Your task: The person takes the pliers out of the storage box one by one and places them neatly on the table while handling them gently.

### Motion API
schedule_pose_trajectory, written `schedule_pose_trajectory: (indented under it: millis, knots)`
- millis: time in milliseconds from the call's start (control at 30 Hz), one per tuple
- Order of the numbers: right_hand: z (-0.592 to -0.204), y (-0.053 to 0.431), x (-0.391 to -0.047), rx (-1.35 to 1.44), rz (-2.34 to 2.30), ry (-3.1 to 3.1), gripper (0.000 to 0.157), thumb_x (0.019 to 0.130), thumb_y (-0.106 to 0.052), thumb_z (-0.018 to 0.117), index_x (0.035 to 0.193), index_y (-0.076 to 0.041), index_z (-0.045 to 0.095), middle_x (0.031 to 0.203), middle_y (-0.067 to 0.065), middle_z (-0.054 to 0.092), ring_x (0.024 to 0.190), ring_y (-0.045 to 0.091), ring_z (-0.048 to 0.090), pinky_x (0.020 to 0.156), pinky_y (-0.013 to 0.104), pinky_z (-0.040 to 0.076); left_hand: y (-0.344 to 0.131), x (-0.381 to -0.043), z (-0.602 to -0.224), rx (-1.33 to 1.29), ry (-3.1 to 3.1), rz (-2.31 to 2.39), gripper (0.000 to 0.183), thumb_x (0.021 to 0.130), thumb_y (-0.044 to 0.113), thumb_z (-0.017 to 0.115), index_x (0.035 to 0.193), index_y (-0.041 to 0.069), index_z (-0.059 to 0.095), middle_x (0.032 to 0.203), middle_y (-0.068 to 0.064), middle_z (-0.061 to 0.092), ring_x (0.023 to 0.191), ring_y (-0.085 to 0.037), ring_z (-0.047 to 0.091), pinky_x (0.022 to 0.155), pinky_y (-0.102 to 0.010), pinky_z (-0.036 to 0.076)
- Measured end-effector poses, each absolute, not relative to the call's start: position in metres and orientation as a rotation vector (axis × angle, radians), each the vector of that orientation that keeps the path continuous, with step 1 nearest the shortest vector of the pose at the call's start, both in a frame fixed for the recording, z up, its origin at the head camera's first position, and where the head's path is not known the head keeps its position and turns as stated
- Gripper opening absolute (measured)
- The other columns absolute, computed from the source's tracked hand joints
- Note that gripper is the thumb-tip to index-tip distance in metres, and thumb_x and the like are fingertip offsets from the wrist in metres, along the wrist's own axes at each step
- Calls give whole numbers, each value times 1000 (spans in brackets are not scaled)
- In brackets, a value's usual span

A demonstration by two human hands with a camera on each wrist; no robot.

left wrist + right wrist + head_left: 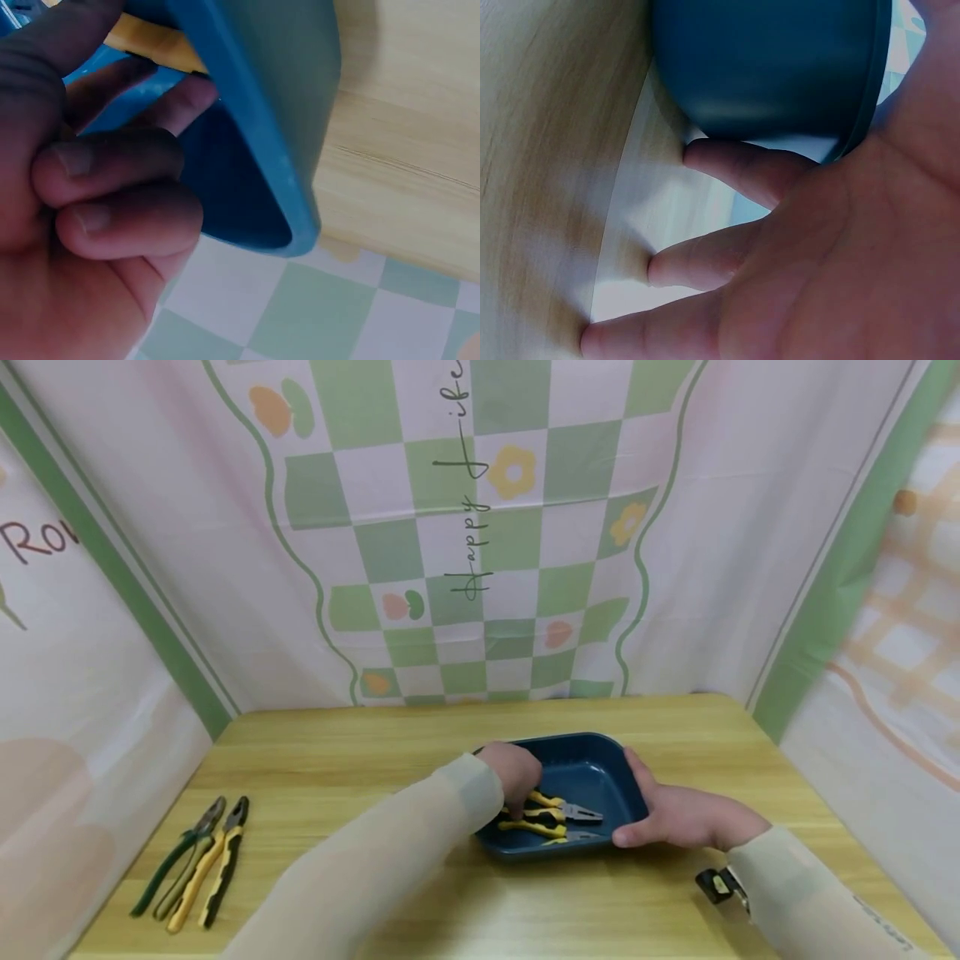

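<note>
Pliers (583, 812) lie in the tray (600, 779), lower centre of the frame; the left hand (515, 772) pinches a yellow handle (166, 46) there, and the right hand (678, 814), fingers outstretched, touches the tray's right side.

Upper centre: green-checked white fabric backdrop (510, 539) reads "Happy Life", sideways. Upper left: white fabric panel (67, 618) reads "Ro", remainder unclear. Lower right: cream sleeve (802, 885), lettering illegible.

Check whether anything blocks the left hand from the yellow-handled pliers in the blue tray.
Nothing visible does: the left hand is down inside the blue tray, its fingers at one yellow handle of the pliers. The right hand is at the tray's opposite end, out of the way.
</note>
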State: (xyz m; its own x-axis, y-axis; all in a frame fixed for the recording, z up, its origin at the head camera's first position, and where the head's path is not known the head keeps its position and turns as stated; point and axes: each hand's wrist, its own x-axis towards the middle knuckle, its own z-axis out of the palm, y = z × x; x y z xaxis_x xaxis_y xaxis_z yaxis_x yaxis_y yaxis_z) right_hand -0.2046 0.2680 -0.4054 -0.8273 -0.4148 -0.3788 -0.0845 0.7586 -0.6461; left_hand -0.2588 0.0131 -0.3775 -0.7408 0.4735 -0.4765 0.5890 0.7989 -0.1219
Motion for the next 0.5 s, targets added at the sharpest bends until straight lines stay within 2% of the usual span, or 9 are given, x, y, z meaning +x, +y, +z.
schedule_pose_trajectory:
  millis: [333, 500]
  knots:
    - [-404, 267, -205, -354, -869, 2436, 130, 84, -46, 78, 152, -3, -24, 146, 46, 23, 120, 41, 50, 102, 61, 33, 12, -259, -384, 847, 2602, -408, 24, 79, 38, 86, 89, 23, 72, 83, 11, 61, 76, -8, 56, 75, -29, 50]
    - [-402, 267, -204, -350, -884, 2422, 130, 85, -44, 79, 151, -3, -25, 143, 46, 29, 115, 39, 53, 100, 61, 34, 13, -258, -379, 837, 2599, -373, 20, 83, 36, 84, 91, 21, 72, 85, 10, 62, 76, -8, 56, 73, -30, 51]
